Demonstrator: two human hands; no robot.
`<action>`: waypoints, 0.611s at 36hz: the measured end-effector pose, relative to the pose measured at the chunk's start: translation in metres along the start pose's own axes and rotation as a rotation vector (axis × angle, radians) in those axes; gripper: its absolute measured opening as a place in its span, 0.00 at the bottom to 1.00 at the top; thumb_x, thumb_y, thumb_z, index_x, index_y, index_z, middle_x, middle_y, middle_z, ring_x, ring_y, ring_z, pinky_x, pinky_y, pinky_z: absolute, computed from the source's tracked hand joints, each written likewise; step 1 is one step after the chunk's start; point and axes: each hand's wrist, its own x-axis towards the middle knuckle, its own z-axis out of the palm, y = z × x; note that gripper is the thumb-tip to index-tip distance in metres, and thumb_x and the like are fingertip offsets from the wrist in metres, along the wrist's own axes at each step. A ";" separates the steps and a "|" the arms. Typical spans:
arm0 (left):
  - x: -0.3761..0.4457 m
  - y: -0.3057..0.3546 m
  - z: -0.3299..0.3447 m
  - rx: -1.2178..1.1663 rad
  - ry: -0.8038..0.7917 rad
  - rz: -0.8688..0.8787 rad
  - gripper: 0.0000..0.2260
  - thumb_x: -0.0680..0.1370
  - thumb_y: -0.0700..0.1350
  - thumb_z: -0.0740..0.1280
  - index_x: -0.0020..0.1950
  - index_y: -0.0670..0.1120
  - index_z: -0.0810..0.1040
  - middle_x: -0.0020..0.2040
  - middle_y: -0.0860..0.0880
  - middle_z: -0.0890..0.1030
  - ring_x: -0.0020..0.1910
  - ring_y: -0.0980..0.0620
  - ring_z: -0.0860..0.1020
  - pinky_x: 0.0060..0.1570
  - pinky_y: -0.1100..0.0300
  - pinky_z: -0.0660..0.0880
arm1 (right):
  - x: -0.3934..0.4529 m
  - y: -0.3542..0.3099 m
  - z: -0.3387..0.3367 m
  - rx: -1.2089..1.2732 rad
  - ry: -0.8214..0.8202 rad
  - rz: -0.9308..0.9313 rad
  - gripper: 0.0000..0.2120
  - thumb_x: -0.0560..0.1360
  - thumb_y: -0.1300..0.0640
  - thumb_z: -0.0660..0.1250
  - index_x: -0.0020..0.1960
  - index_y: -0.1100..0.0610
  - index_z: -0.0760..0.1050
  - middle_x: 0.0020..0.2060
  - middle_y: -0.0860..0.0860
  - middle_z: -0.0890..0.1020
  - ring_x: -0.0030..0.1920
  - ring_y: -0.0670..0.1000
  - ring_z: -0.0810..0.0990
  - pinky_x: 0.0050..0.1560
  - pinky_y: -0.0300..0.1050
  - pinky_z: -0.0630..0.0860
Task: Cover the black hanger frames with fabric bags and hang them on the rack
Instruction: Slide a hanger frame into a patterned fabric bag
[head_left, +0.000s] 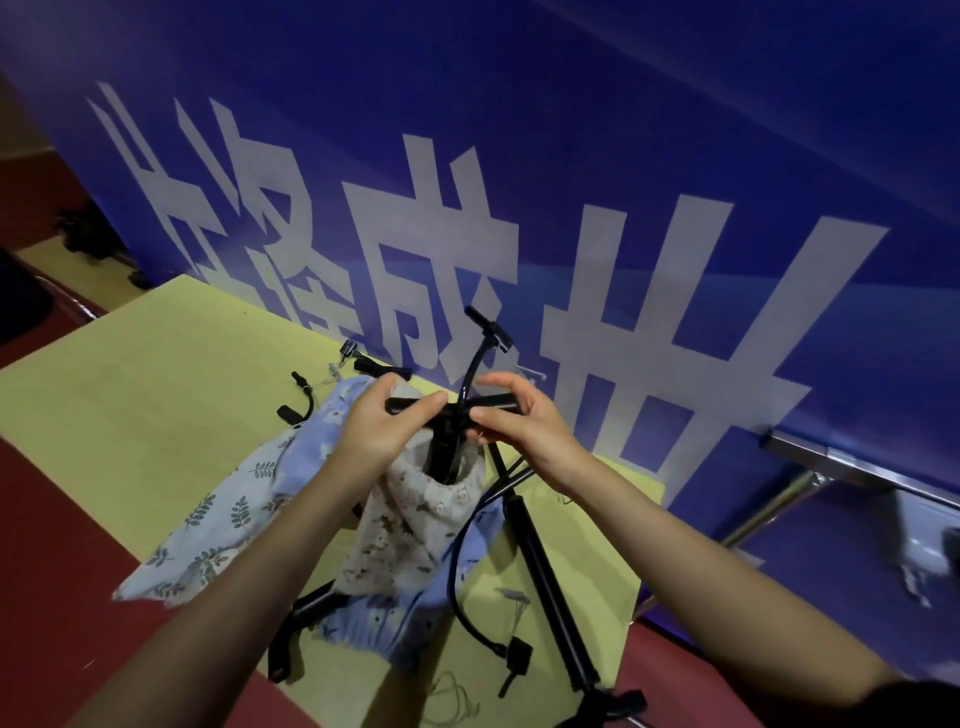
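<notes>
A black hanger frame (447, 415) stands upright in the middle, its lower part inside a beige floral fabric bag (410, 525). My left hand (379, 421) grips the left end of the frame's black crossbar. My right hand (511, 415) pinches the crossbar's right side near the centre joint. A curved black tube (475, 358) rises from the joint toward the banner. Under the bag lie blue leaf-print fabric bags (228, 514) and another light blue one (384, 623).
The yellow table (156, 374) also holds loose black frame parts (298, 410), a long black pole (545, 582), a black hose with a clip (514, 654) and string. A blue banner (571, 156) stands behind the table. A metal rail (857, 467) runs at right.
</notes>
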 end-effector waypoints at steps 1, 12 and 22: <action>-0.002 -0.002 -0.001 -0.057 0.014 -0.037 0.22 0.74 0.53 0.72 0.64 0.44 0.73 0.55 0.50 0.80 0.56 0.52 0.78 0.57 0.51 0.74 | 0.001 0.002 0.002 0.021 0.021 -0.013 0.14 0.75 0.63 0.69 0.60 0.58 0.72 0.47 0.57 0.82 0.40 0.54 0.83 0.48 0.46 0.79; 0.001 -0.018 -0.024 -0.426 0.098 -0.079 0.17 0.74 0.48 0.71 0.48 0.35 0.74 0.39 0.48 0.80 0.45 0.46 0.81 0.47 0.52 0.75 | 0.005 0.030 -0.011 -0.997 -0.272 -0.104 0.07 0.78 0.55 0.65 0.51 0.49 0.81 0.54 0.42 0.81 0.58 0.48 0.74 0.61 0.48 0.70; -0.001 -0.024 -0.027 -0.288 0.092 -0.129 0.05 0.79 0.41 0.67 0.44 0.41 0.75 0.34 0.54 0.79 0.37 0.57 0.79 0.34 0.69 0.72 | 0.015 0.024 -0.017 -1.223 -0.425 -0.177 0.10 0.75 0.49 0.70 0.42 0.56 0.81 0.47 0.50 0.79 0.53 0.51 0.73 0.53 0.48 0.71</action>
